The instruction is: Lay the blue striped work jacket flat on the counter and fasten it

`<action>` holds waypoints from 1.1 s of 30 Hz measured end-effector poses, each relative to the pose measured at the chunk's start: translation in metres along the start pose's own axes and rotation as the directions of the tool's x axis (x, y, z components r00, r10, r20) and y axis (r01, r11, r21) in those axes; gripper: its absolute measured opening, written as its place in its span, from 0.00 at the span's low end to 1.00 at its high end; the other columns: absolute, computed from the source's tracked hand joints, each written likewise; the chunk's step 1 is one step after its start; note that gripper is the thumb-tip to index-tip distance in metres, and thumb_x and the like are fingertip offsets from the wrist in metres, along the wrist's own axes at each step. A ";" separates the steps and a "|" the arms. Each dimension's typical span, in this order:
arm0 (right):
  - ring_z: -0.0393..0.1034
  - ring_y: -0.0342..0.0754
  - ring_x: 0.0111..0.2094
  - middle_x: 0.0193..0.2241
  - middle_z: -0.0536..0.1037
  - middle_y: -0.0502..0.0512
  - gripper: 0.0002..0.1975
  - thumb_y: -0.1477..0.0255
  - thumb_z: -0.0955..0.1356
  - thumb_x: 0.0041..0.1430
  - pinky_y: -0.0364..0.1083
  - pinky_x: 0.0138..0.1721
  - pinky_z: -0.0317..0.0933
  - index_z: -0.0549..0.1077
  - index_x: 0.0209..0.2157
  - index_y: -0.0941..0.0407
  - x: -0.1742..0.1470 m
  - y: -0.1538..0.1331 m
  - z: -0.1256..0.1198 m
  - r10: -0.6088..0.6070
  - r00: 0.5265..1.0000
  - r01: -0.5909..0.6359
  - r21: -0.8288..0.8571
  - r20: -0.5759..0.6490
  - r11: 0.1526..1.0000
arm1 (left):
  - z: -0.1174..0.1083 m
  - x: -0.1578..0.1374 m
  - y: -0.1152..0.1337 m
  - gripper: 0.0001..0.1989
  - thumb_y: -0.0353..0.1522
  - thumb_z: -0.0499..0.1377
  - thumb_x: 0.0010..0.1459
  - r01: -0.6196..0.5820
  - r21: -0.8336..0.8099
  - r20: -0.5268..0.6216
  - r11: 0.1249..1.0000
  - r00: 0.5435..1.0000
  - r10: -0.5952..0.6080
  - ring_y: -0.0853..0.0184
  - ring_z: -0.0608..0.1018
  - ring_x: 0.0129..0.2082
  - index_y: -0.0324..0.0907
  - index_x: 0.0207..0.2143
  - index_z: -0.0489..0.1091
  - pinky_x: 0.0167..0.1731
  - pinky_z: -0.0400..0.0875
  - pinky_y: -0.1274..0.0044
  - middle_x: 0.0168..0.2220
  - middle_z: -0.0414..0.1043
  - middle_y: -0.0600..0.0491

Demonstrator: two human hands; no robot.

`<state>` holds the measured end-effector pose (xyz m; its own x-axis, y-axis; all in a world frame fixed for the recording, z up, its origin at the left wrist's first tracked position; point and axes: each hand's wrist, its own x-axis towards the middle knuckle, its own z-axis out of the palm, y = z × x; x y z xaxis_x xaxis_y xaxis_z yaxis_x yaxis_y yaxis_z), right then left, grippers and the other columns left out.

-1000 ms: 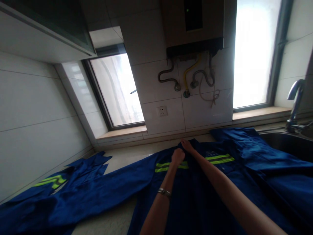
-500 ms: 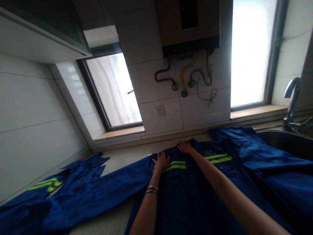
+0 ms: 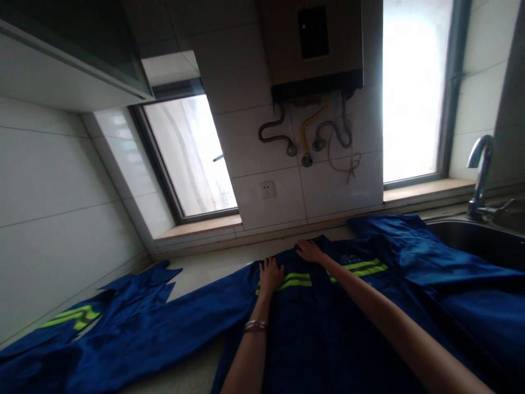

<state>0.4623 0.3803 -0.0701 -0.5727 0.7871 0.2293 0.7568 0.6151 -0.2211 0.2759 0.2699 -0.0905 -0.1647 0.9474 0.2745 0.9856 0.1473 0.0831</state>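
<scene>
A blue work jacket [image 3: 295,317] with yellow-green reflective bands lies spread out over the counter [image 3: 217,265]. My left hand [image 3: 270,274] rests flat on its chest beside a reflective band, fingers spread. Near the collar, my right hand [image 3: 309,251] lies on the cloth with its fingers stretched out. One sleeve [image 3: 197,306] runs off to the left. At the far left lies more blue cloth [image 3: 135,295] with a reflective band; whether it is a separate garment I cannot tell.
A sink [image 3: 463,235] with a chrome tap [image 3: 479,175] is at the right, with blue cloth reaching its edge. A water heater [image 3: 311,49] with hoses hangs on the tiled wall above a socket [image 3: 268,189]. A wall cupboard [image 3: 77,60] juts out at the upper left.
The view has shifted slightly, so the wall and heater sit a little lower. Both hands stay on the jacket in nearly the same places.
</scene>
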 end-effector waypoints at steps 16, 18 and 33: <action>0.69 0.50 0.41 0.35 0.77 0.62 0.12 0.76 0.61 0.58 0.50 0.52 0.54 0.76 0.36 0.62 -0.072 -0.041 -0.007 -0.334 0.942 0.314 -0.361 0.006 0.878 | 0.011 0.006 0.026 0.25 0.28 0.41 0.62 -0.468 -0.021 0.092 0.883 0.879 0.468 0.62 0.57 0.62 0.36 0.61 0.54 0.58 0.55 0.67 0.61 0.55 0.46; 0.69 0.50 0.42 0.35 0.77 0.62 0.12 0.75 0.62 0.58 0.51 0.52 0.54 0.76 0.34 0.62 -0.071 -0.042 -0.010 -0.401 0.915 0.386 -0.372 0.038 0.845 | 0.011 0.005 0.026 0.24 0.29 0.41 0.62 -0.457 -0.033 0.089 0.889 0.884 0.458 0.62 0.57 0.62 0.36 0.60 0.55 0.58 0.55 0.67 0.61 0.55 0.46; 0.64 0.51 0.43 0.37 0.74 0.61 0.10 0.73 0.60 0.62 0.44 0.35 0.59 0.72 0.37 0.60 -0.082 -0.055 -0.040 -0.427 0.894 0.359 -0.354 -0.138 0.864 | -0.019 0.044 0.038 0.17 0.28 0.42 0.63 0.096 -0.651 0.116 0.753 0.993 -0.026 0.64 0.79 0.36 0.31 0.46 0.68 0.34 0.73 0.76 0.40 0.75 0.39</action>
<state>0.4798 0.2799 -0.0384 -0.7918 0.4339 0.4299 0.5599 0.7968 0.2272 0.3055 0.3122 -0.0573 -0.1852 0.9698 0.1588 0.7016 0.0173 0.7123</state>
